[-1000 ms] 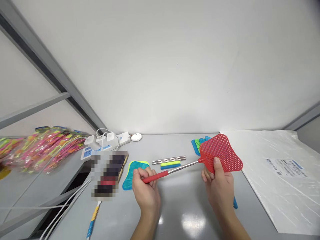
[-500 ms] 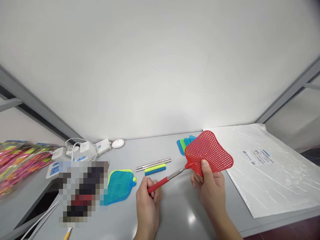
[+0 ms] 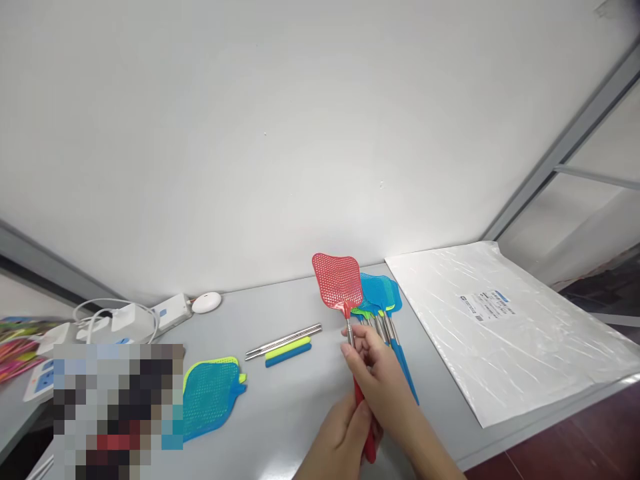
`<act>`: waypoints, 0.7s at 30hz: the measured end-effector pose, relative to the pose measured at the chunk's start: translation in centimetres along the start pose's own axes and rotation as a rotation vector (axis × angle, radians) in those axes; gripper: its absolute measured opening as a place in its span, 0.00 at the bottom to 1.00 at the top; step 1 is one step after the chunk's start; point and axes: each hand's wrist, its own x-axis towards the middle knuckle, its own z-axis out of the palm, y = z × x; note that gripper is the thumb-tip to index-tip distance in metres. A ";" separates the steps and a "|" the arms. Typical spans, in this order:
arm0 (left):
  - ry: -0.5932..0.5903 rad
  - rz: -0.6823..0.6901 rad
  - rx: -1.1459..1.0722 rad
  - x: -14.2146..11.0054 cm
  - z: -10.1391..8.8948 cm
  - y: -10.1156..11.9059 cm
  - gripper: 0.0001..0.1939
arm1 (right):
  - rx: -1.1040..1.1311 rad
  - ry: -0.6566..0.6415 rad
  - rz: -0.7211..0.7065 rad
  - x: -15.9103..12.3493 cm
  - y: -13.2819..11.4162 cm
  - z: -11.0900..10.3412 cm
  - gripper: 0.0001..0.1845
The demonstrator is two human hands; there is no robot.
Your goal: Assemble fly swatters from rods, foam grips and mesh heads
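A red fly swatter [image 3: 338, 280] with a perforated head, metal shaft and red grip stands nearly upright in front of me. My left hand [image 3: 347, 430] is closed around its red grip. Higher up, my right hand [image 3: 375, 360] wraps the metal shaft and the top of the grip. Just behind it lie several assembled fly swatters [image 3: 383, 293], blue and green, partly covered by my right hand and the red head. To the left are metal rods [image 3: 285, 341] beside a yellow-green and a blue grip sleeve [image 3: 289, 355]. Loose blue and yellow-green swatter heads [image 3: 213, 393] overlap farther left.
A white wrapped flat package [image 3: 505, 333] with a label covers the table's right side. Power strips with plugs and cables [image 3: 133, 323] and a white oval device [image 3: 206, 303] stand at the left. A pixelated patch hides the lower left. The wall [image 3: 300, 167] rises behind.
The red swatter has swung from slanting rightward to nearly upright. My right hand has moved from its head to the shaft; both hands are now close together. The view has turned right, uncovering the assembled swatters.
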 end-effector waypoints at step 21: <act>0.150 0.300 0.691 5.3 1.9 -0.7 0.11 | -0.766 0.039 0.096 2.2 1.8 -6.8 0.17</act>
